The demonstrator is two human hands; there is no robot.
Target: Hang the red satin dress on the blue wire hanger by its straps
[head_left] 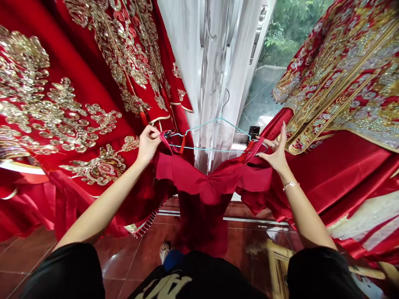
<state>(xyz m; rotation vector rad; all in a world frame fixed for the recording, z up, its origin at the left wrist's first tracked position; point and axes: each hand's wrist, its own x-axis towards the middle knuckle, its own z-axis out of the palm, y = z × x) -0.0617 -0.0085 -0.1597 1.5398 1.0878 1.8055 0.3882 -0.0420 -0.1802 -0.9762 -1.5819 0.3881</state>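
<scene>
A plain dark red dress (pixel 205 187) hangs by thin straps from a light blue wire hanger (pixel 218 124) in front of me. My left hand (pixel 149 143) pinches the left strap at the hanger's left end, fingers closed. My right hand (pixel 276 151) is at the hanger's right end, fingers curled around the right strap there. The hanger's metal hook points up in front of a white sheer curtain (pixel 215 62).
Red garments with heavy gold embroidery hang on the left (pixel 77 104) and right (pixel 343 83). A window (pixel 280 45) shows greenery behind the curtain. A small black device (pixel 254 132) sits on the sill. Reddish floor tiles and a bamboo frame (pixel 277 253) lie below.
</scene>
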